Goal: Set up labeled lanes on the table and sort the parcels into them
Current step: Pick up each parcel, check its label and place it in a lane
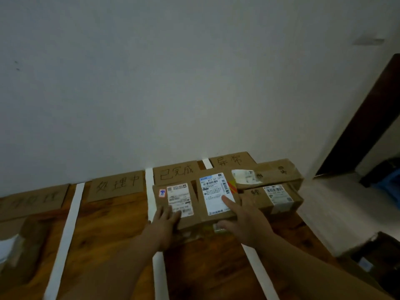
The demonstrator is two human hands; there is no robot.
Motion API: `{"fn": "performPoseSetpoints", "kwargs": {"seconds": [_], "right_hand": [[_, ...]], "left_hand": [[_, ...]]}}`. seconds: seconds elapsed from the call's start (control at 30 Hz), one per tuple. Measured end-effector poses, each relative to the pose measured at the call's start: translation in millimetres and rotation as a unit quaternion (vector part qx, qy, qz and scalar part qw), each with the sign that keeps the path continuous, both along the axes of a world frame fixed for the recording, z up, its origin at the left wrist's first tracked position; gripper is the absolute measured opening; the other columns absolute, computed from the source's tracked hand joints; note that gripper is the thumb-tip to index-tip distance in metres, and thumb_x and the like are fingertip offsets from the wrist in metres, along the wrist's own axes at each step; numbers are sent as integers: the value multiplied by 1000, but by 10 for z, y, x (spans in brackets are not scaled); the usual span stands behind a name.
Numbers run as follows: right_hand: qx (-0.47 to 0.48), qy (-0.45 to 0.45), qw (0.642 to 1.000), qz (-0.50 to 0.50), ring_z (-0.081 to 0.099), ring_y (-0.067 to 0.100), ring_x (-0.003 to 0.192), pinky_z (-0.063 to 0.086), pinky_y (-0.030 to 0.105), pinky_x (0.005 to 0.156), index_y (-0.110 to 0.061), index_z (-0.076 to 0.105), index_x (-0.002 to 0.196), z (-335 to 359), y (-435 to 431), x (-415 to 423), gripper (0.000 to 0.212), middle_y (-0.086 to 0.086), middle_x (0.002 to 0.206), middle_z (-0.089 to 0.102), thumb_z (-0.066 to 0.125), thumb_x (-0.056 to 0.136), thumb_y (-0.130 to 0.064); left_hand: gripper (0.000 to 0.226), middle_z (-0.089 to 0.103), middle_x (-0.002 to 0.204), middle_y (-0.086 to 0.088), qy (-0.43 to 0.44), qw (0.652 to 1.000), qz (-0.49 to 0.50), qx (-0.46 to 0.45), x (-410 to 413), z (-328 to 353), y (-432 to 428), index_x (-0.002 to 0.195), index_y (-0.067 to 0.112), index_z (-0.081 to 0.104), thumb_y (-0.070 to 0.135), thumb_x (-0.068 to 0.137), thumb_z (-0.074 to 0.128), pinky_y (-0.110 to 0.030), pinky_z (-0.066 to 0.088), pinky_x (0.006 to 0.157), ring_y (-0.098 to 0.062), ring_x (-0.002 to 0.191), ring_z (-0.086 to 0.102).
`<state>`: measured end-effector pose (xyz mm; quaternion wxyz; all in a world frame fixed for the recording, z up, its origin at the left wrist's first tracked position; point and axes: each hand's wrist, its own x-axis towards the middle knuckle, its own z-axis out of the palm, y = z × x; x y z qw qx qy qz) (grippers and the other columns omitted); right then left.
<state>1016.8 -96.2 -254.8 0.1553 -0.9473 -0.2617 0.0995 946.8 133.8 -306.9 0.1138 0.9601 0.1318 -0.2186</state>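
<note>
Toward the table's [108, 234] far edge, my left hand [165, 221] lies flat, fingers straight, on the left parcel [179, 198]. My right hand [240, 221] presses the right parcel [216, 191] with a straight forefinger, thumb against its near side (nothing clasped). Both parcels lie ahead of my hands, long axes pointing at the label card [176, 173] by the far edge.

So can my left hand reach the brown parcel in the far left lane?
Probably yes: the left hand lies flat on a box, gripping nothing; only table and tape strips separate it from the brown parcel.
</note>
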Motion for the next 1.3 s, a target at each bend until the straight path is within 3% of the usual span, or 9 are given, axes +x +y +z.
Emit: {"fn": "performPoseSetpoints", "kwargs": {"seconds": [0.1, 0.23, 0.47, 0.67, 0.9, 0.97, 1.13, 1.3], "right_hand": [[56, 30, 998, -8, 34, 20, 133, 36, 33, 109, -33, 21, 150, -128, -55, 202, 82, 7, 151, 22, 57, 83, -62], [75, 47, 996, 8, 35, 21, 133, 37, 32, 107, -34, 23, 150, -226, -65, 423, 81, 6, 151, 21, 59, 83, -60], [18, 86, 994, 62, 30, 22, 139, 37, 37, 111, -36, 16, 151, -539, 79, 571, 78, 3, 157, 3, 57, 88, -55], [-59, 138, 986, 74, 11, 30, 146, 29, 43, 115, -34, 9, 152, -816, 187, 692, 71, 7, 160, -8, 51, 95, -43], [-148, 64, 981, 106, -7, 35, 146, 8, 53, 117, -27, 7, 152, -518, 485, 635, 92, 11, 160, -11, 54, 82, -64], [-124, 41, 984, 119, -3, 33, 147, 9, 53, 117, -29, 10, 152, -324, 659, 500, 88, 10, 161, -3, 50, 84, -65], [-91, 0, 979, 180, 32, 30, 133, 31, 46, 108, -26, 29, 146, 264, 1335, -30, 67, 11, 148, 32, 49, 89, -54], [-64, -21, 965, 252, 34, 31, 133, 36, 43, 106, -19, 37, 143, 622, 2252, -989, 66, 12, 147, 34, 50, 89, -54]], "left_hand": [[78, -10, 160, -2, -21, 1000, 7, 20, 6, -7, -62, 151, 34, 3, 47, 90, 50, -54, 22, 115, -30, 145, -15], [75, -5, 160, -1, -27, 999, 28, 16, 27, 9, -69, 150, 34, 10, 54, 89, 48, -52, 14, 117, -30, 146, -12], [69, -6, 160, 2, -17, 998, 55, 3, 4, 21, -87, 150, 34, 13, 37, 93, 51, -50, 7, 118, -26, 145, -15], [75, -9, 160, 5, -1, 998, 64, -4, 27, -62, -18, 150, 38, 8, 58, 88, 47, -52, 8, 117, -23, 145, -17], [75, -11, 159, 7, -31, 996, 78, -10, -88, 51, 126, 149, 42, 0, 47, 92, 50, -53, 7, 117, -23, 146, -15], [75, -8, 159, 6, -57, 993, 102, 3, -243, 196, 254, 148, 42, -1, 47, 92, 49, -51, 7, 119, -22, 145, -14], [75, -7, 160, -1, -87, 984, 156, 16, -977, 682, 782, 152, 30, 4, 50, 93, 47, -43, 4, 118, -24, 146, -11], [75, -2, 161, -4, -114, 966, 227, 40, -2096, 960, 1494, 152, 26, 8, 50, 93, 47, -42, 5, 118, -27, 147, -6]]}}
